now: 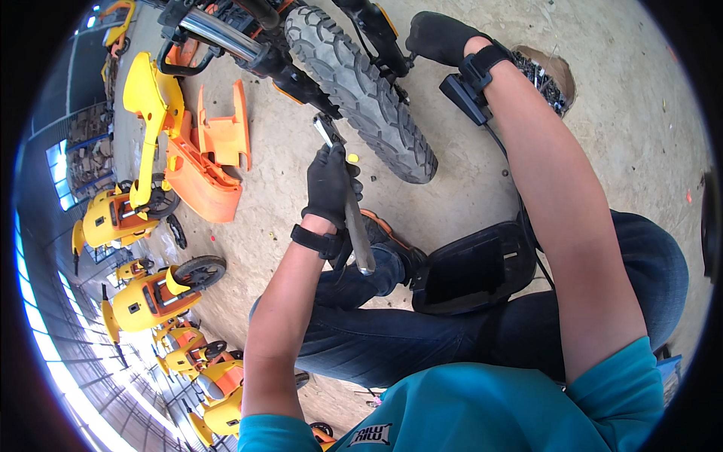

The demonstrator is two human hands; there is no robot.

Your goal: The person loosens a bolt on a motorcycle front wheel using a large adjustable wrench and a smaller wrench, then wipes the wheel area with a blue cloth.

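My left hand (329,184), in a black glove, is closed around a long silver wrench (359,237). The wrench's upper end lies close to the lower end of the near fork leg (305,87), beside a knobby front tyre (361,94); whether they touch I cannot tell. On the tyre's other side my right hand (444,39), also black-gloved, has its fingers bent in at the bottom of the far fork leg (384,38). What those fingers hold is hidden. A small yellow cap (352,158) shows just beside my left hand.
Orange and yellow body panels (203,177) lie on the concrete floor to the left. Several yellow scooters (135,301) stand beyond them. Small dark metal parts (541,79) sit in an opened bag or box by my right forearm. A black tray-like case (474,267) rests by my legs.
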